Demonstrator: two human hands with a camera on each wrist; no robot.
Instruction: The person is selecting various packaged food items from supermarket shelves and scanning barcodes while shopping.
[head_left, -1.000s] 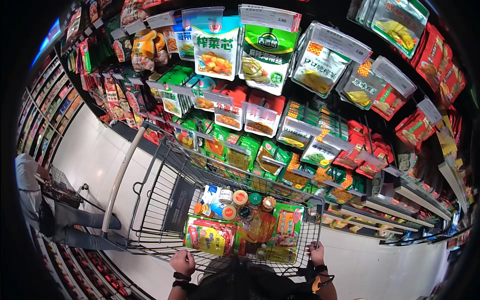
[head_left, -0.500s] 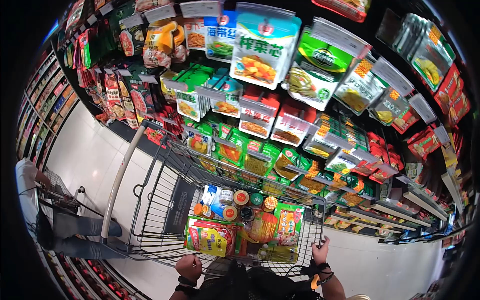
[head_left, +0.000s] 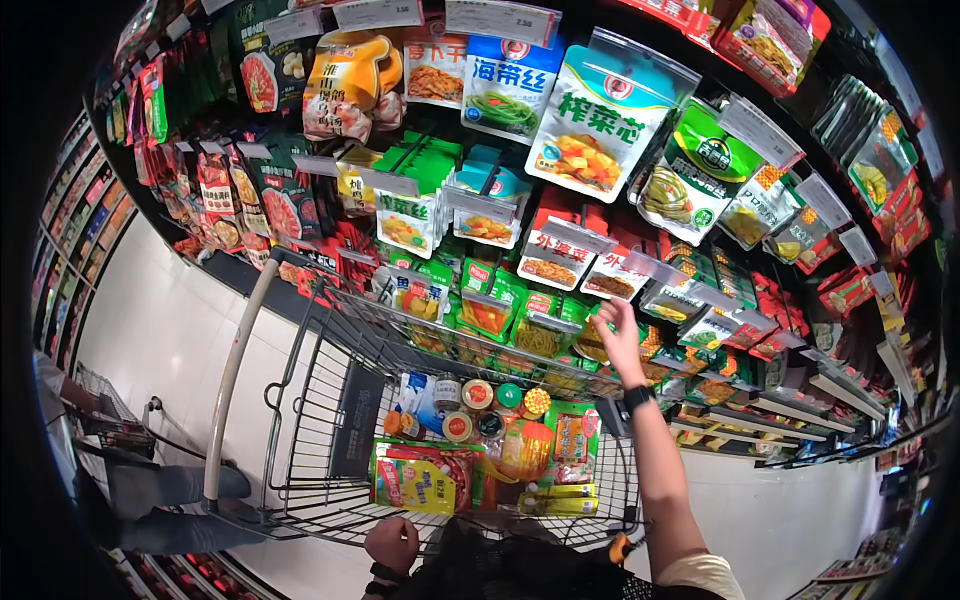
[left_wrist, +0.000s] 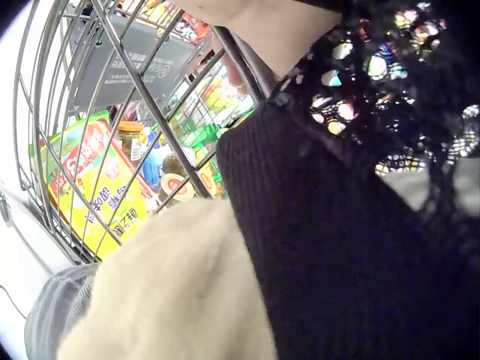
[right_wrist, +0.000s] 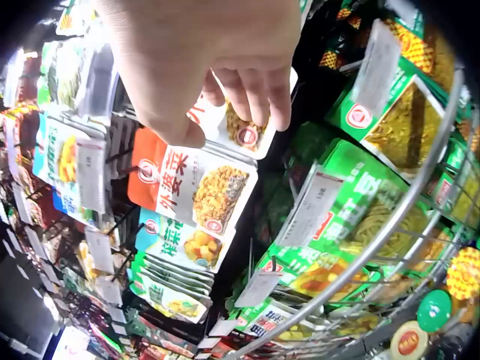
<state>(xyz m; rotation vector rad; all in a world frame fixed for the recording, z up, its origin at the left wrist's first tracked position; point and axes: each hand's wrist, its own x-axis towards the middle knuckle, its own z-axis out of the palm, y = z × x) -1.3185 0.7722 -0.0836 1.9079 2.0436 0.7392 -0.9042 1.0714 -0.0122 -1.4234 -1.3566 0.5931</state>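
Note:
My right hand (head_left: 622, 335) reaches to the hanging red and white pouches (head_left: 560, 255). In the right wrist view the hand (right_wrist: 202, 60) is over two such pouches (right_wrist: 187, 184), fingers bent downward and thumb apart from them, near the front pouch's upper edge; contact is unclear. My left hand (head_left: 392, 543) is at the near side of the shopping cart (head_left: 240, 370). The left wrist view shows that hand (left_wrist: 262, 30) with fingers curled round the cart's dark rim (left_wrist: 236, 56). Jars, a yellow and red packet (head_left: 425, 480) and green packets (head_left: 575, 435) lie inside the cart.
Shelves of hanging pouches (head_left: 600, 120) rise beyond the cart, with price tags (head_left: 505, 18) projecting. Pale floor (head_left: 150, 320) extends left and right. A person in jeans (head_left: 180, 490) stands at the left beside another cart (head_left: 110, 410).
My right hand has left the cart's right side and extended up to the shelf. The shelf pouches have shifted rightward in the head view. My left hand remains by the cart.

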